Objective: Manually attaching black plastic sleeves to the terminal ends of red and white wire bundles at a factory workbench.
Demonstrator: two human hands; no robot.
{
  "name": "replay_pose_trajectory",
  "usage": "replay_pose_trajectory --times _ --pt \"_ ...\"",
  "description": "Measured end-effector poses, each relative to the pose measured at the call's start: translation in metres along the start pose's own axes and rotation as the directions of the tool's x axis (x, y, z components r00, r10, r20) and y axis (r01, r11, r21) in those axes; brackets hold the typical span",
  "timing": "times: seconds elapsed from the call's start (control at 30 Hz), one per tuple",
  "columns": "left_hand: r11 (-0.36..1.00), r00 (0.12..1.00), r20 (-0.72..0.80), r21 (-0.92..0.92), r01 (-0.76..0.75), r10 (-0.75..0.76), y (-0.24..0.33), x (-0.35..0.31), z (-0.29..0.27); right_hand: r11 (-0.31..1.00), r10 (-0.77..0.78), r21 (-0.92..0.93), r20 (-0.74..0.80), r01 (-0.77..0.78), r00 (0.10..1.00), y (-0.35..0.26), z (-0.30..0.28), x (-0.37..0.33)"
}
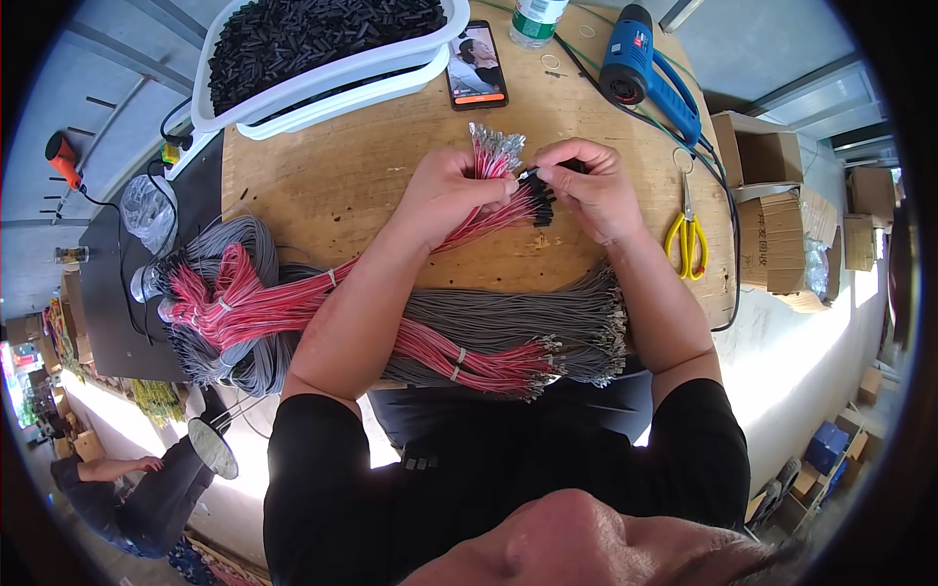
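Note:
My left hand (451,197) is closed around a bundle of red-and-white wires (486,164), whose silvery terminals (501,146) fan out above the fist. Close beside it, my right hand (596,193) has thumb and forefinger pinched at a small black sleeve by a wire end. More black sleeves (540,200) cover wire ends just below the fingertips. Under my forearms lie bundles of grey wires (508,303) and more red wires (440,350), several tied with white bands. Their far left ends are coiled into a thick heap (230,293).
A white tub (454,49) of short black sleeves (322,44) stands at the back left on the wooden table (332,161). Nearby are a phone (477,73), a bottle (535,24), a blue heat gun (630,63) with cable and yellow-handled scissors (688,239). Another person (147,498) sits at lower left.

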State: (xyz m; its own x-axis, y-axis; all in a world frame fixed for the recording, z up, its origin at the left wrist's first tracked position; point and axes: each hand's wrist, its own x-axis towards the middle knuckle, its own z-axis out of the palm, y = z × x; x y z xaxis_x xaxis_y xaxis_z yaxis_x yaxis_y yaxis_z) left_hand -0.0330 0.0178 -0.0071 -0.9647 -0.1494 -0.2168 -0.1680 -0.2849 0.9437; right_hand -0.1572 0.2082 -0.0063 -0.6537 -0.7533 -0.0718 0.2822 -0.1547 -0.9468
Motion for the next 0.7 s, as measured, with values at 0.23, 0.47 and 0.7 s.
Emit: replay_pose_trajectory --times 0.23,0.47,0.7 --pt "1.0 1.0 -0.018 -0.009 0.021 -0.021 0.0024 -0.0012 0.0033 1.0 0.012 0.008 0.053 -0.012 0.999 -0.0011 -0.0042 0.0014" --pt "1.0 1.0 -0.02 0.021 0.017 -0.016 0.0015 -0.0014 0.0025 0.999 0.039 0.029 0.076 -0.041 0.996 -0.0022 -0.0052 0.0012" --pt "0.999 0.999 -0.028 0.022 0.028 -0.028 0.0023 -0.0019 0.0022 0.999 0.0 -0.044 0.076 0.003 0.997 -0.0007 -0.005 0.0003"
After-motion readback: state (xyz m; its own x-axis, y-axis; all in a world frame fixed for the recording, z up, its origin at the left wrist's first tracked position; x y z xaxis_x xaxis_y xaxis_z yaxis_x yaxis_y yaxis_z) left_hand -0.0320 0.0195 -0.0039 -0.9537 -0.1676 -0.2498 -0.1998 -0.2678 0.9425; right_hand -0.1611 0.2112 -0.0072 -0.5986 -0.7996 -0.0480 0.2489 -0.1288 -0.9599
